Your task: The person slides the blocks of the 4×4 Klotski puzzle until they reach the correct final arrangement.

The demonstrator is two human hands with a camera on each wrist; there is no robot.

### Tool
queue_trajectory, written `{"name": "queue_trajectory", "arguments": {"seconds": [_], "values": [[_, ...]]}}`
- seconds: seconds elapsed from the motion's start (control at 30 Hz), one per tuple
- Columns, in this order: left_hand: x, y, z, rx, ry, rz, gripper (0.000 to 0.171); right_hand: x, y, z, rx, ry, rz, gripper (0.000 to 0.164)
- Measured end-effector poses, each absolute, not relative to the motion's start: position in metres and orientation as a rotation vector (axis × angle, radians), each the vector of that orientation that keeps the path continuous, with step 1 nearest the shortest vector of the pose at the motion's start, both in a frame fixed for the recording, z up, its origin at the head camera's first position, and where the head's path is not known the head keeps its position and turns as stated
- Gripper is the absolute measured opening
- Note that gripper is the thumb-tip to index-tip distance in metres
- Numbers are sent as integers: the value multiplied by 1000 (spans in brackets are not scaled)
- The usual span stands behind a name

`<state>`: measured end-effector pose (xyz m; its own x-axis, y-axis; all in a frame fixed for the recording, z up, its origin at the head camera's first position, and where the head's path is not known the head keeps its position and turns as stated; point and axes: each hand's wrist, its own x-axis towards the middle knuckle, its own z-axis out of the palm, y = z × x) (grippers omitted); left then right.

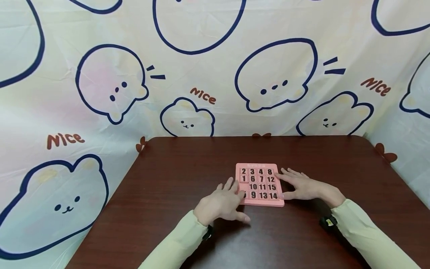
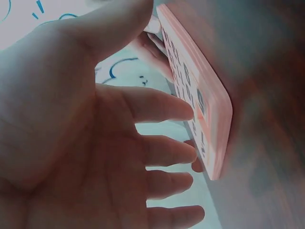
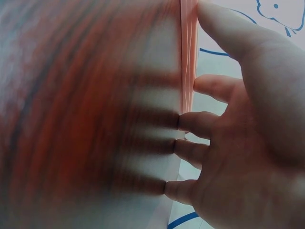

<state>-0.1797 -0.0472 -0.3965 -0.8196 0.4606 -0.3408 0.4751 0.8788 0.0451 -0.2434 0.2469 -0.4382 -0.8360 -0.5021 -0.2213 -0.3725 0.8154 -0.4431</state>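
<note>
A pink sliding number puzzle (image 1: pixel 261 183) lies flat on the table, its tiles bearing black numbers. The gap among its tiles is at the left of the third row. My left hand (image 1: pixel 220 203) reaches over the puzzle's left side with fingers extended; its index finger is at the lower-left tile and partly hides that number. In the left wrist view, the index fingertip meets the puzzle's face (image 2: pixel 188 81), and the thumb stands away. Along the right edge, my right hand (image 1: pixel 304 186) has its fingers spread, with thumb and index fingertip touching the puzzle's side (image 3: pixel 188 52).
The dark brown wooden table (image 1: pixel 188 160) reaches back to a pale cloth (image 1: pixel 228 119) printed with blue-outlined cartoon bears. More of this cloth hangs at the left and right. A black strap (image 1: pixel 327 222) is on the right wrist, and another strap (image 1: pixel 208 233) on the left.
</note>
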Motion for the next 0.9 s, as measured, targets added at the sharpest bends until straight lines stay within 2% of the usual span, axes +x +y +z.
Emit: {"name": "queue_trajectory", "arguments": {"seconds": [0.3,0.9], "values": [[-165,-42,-392,751,2711,-142,87,-243,247,-438,-642,2660,-557,91],[-165,-36,-402,696,2712,-163,93,-244,247,-437,-649,2662,-546,90]]}}
